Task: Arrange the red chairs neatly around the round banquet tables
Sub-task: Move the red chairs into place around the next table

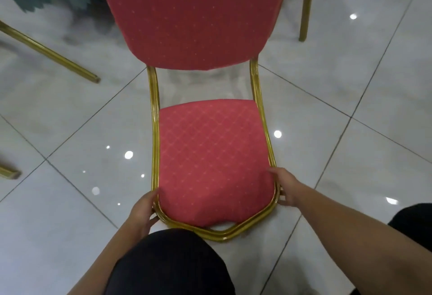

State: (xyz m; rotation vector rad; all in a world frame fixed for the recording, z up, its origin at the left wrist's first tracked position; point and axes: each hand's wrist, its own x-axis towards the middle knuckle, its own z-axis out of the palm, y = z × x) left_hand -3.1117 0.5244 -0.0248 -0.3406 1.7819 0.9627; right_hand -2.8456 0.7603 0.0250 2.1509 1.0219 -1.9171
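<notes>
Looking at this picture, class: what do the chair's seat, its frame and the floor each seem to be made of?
Seat: woven red fabric over padding, apparently; a pale diamond pattern and soft creases show.
Frame: likely metal tubing with a glossy gold finish; it is ribbed and catches highlights.
Floor: polished pale tiles, perhaps ceramic or marble; dark grout lines and mirrored ceiling lights show.
</notes>
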